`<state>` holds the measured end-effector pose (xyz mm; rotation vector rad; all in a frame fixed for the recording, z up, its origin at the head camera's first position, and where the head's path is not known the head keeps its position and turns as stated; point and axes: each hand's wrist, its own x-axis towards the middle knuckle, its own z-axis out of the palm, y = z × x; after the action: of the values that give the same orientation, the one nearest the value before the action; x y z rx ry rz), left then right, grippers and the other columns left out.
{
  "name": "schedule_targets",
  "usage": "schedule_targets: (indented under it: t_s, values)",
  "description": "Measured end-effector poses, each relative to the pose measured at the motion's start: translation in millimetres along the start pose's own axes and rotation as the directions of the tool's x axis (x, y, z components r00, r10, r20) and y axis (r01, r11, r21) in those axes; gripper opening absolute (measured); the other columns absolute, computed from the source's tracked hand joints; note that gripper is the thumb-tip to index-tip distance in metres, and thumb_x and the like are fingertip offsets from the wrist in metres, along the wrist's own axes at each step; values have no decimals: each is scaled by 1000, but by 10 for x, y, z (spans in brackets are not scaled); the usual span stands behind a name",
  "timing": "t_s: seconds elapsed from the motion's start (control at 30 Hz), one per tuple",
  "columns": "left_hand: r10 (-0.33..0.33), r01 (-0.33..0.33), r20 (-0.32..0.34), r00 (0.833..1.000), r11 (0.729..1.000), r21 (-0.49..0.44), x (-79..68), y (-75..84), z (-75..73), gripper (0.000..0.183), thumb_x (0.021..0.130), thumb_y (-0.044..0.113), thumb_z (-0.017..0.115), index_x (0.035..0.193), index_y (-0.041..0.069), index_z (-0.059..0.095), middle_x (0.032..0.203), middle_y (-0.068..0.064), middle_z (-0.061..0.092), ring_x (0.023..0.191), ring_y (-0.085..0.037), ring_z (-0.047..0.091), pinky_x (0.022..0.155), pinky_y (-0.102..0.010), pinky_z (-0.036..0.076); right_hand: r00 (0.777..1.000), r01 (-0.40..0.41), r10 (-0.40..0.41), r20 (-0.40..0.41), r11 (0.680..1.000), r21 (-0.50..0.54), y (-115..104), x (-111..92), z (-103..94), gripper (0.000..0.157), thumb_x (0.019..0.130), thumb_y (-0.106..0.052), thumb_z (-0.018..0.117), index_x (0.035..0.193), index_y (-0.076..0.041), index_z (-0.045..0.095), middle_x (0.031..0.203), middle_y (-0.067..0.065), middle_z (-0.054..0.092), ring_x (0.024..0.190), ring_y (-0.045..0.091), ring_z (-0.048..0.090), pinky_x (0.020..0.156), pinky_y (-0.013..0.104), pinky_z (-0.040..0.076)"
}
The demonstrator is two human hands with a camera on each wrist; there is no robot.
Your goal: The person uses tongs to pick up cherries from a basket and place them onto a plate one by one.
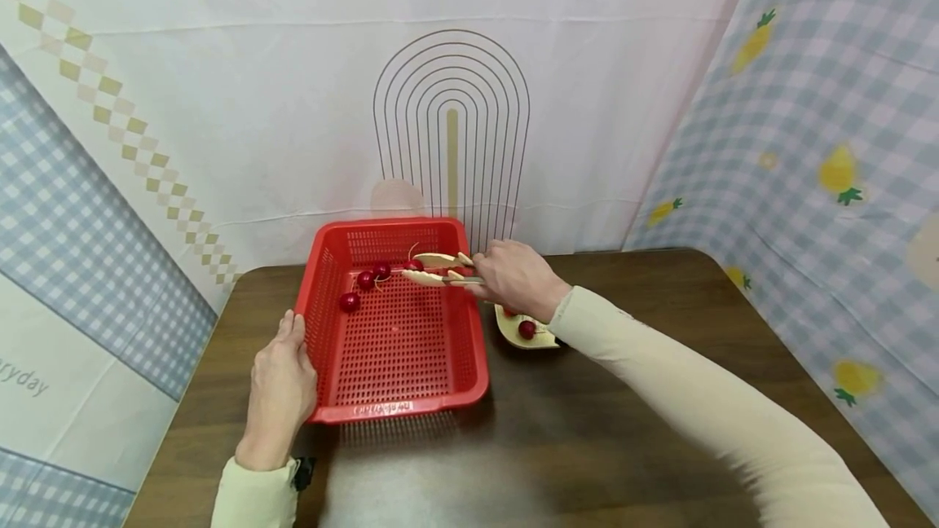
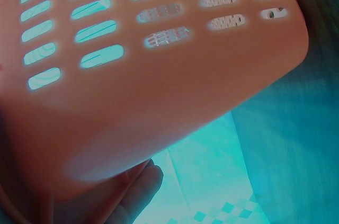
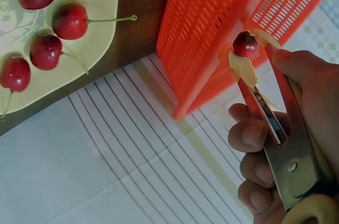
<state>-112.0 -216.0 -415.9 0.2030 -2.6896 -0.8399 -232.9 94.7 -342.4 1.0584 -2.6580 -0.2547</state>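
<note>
A red plastic basket (image 1: 392,349) with slotted walls stands on the table, its left rim gripped by my left hand (image 1: 281,373). In the left wrist view, a finger (image 2: 142,189) of that hand shows at the rim. My right hand (image 1: 519,277) holds a pair of tongs (image 1: 440,269) over the basket's right side. Between the tongs' cream-coloured scalloped tips is a dark red cherry (image 3: 246,44), its stem pointing up in the head view. Three more cherries (image 1: 365,280) lie on the basket floor toward the back left.
Right of the basket, partly hidden under my right forearm, is a pale yellow plate (image 1: 519,338). Several stemmed cherries (image 3: 70,21) lie on it. A patterned cloth (image 1: 308,121) hangs behind the brown wooden table (image 1: 557,446), with checked cloth (image 1: 829,145) along the right side.
</note>
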Motion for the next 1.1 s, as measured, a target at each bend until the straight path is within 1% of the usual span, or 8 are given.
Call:
schedule_targets:
  t_s: [0.17,0.3,0.43,0.53,0.73,0.83,1.0,1.1]
  values:
    - [-2,2,-2,1000,1000,-2,4,-1,-2,46,103,-2,46,148,-8,45,159,-24,38,144,-44,42,114,-61,38,1000,0,0,-8,1000,20,37,-137,-27,43,99,-47,63,83,-8,70,68,6,67,66,22,59,62,35,57]
    - [-2,2,-4,1000,1000,-4,6,-2,-1,45,103,-2,46,148,-9,45,159,-25,38,144,-44,42,114,-61,39,1000,-8,8,-14,999,32,62,-237,-35,40,99,-46,63,84,-9,68,68,4,65,67,20,55,61,33,53]
    - [-11,11,0,1000,1000,-5,1,-10,8,45,103,-2,44,148,-8,44,159,-24,38,144,-45,42,113,-62,40,1000,-19,19,-13,999,43,84,-340,-46,38,100,-44,63,84,-10,67,72,3,65,70,20,54,64,34,53]
    - [-10,10,-2,1000,1000,-6,0,-10,11,45,104,-2,44,148,-8,45,158,-24,38,143,-45,43,113,-62,40,999,-33,33,-15,998,54,96,-426,-50,37,99,-45,64,87,-10,68,73,2,65,69,19,52,61,33,51]
    - [4,-4,-12,1000,1000,-5,-7,-3,2,45,103,-2,45,147,-9,46,158,-25,39,143,-45,44,112,-62,40,996,-36,41,-84,998,59,127,-613,-38,34,98,-42,65,84,-11,65,64,-1,56,65,18,50,58,33,49]
    - [8,-8,-18,1000,1000,-2,-3,-7,3,45,103,-2,46,147,-9,46,157,-26,39,142,-46,44,112,-63,41,994,-40,47,-95,997,72,138,-694,-34,34,98,-42,66,85,-11,64,64,-3,55,64,17,50,58,31,47]
    - [3,-3,-12,1000,1000,-6,0,-12,18,45,103,-2,44,147,-9,46,158,-25,39,142,-46,44,111,-63,40,992,-81,89,-87,993,89,167,-831,-53,36,97,-45,68,85,-10,65,65,-2,54,65,16,49,58,29,46]
    - [5,-5,-11,1000,1000,-5,-1,-18,16,45,103,-2,44,147,-9,46,158,-26,39,142,-46,44,111,-63,41,989,-105,113,-95,990,90,183,-914,-54,35,96,-44,69,89,-10,66,65,-2,53,65,17,50,59,30,46]
